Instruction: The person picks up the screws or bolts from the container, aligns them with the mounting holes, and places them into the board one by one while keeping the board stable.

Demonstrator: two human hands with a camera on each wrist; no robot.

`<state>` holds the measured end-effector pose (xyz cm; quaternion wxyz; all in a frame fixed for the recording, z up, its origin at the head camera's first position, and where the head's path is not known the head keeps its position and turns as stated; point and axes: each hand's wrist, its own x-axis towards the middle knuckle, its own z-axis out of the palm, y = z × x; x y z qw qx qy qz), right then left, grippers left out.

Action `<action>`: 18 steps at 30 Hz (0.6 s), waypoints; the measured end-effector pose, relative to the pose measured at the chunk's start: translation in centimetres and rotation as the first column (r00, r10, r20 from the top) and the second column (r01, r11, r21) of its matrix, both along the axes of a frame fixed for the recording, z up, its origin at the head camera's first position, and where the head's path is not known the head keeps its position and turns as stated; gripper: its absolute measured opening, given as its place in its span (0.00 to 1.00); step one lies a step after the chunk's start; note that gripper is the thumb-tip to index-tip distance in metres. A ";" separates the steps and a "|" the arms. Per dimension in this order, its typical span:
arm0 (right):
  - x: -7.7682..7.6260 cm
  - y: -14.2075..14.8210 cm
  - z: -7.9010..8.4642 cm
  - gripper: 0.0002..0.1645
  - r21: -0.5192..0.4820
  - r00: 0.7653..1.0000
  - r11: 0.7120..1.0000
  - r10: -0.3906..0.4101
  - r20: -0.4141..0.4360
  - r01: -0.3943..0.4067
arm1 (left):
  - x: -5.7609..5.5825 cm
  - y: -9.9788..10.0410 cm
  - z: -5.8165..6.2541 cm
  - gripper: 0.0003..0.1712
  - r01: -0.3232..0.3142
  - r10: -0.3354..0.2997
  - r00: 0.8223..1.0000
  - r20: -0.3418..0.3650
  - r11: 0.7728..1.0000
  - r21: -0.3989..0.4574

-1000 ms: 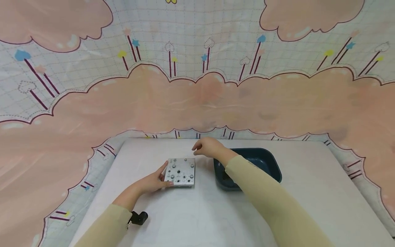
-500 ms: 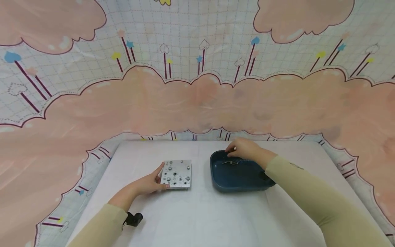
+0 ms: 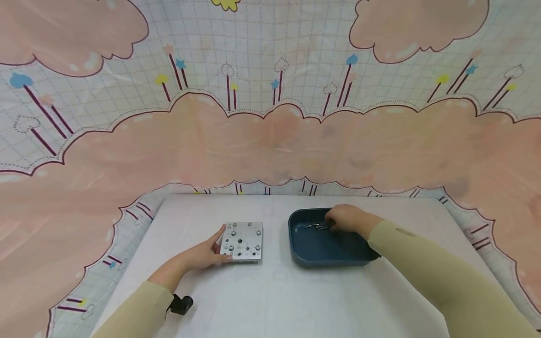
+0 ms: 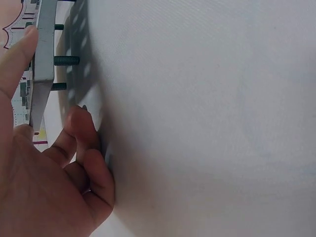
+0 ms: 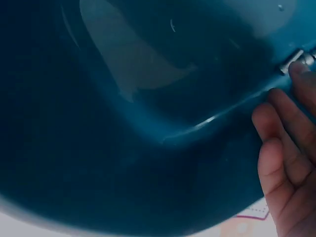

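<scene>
My left hand [image 3: 202, 252] grips the left side of a square metal plate [image 3: 249, 244] with holes and bolt heads on its top. In the left wrist view, threaded bolt ends [image 4: 66, 60] stick out beneath the plate, and the other fingers bend below it. My right hand [image 3: 348, 219] reaches into the dark blue tray [image 3: 302, 257], beside a few small metal bolts [image 3: 314, 226]. Seen from the right wrist, one fingertip touches a bolt [image 5: 292, 61], while the remaining fingers stay loosely bent. Part of the bolt group is cut off by that frame's edge.
Both things rest on a white table [image 3: 270, 300], the tray to the right of the plate. A black wrist-worn device [image 3: 181, 304] sticks out by the left sleeve. Behind the table hangs a printed cloth [image 3: 270, 145].
My right hand has moved right from above the table near the plate, first to the tray's back rim, then down into the tray. The left hand keeps its grip on the plate.
</scene>
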<state>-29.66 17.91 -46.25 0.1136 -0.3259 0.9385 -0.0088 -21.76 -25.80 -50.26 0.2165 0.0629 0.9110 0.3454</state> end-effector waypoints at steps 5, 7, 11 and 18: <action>-0.2 -0.4 -0.5 0.10 0.031 1.000 1.000 -0.006 0.006 0.006 | 0.2 0.1 -0.1 0.65 0.004 -0.004 1.000 -0.005 1.000 -0.029; -0.2 -0.6 -0.5 0.09 0.040 1.000 0.999 -0.019 0.009 0.018 | 0.1 0.1 0.0 0.65 0.007 -0.007 1.000 -0.009 1.000 -0.031; -0.2 -1.0 -0.4 0.06 0.049 0.999 0.998 -0.031 0.008 0.030 | 0.0 0.2 0.1 0.65 0.015 -0.015 1.000 -0.020 1.000 -0.017; -0.6 -1.4 -0.7 0.07 0.057 0.999 0.998 -0.029 0.025 0.027 | -0.2 -0.1 -0.1 0.65 0.015 -0.015 1.000 -0.017 1.000 -0.012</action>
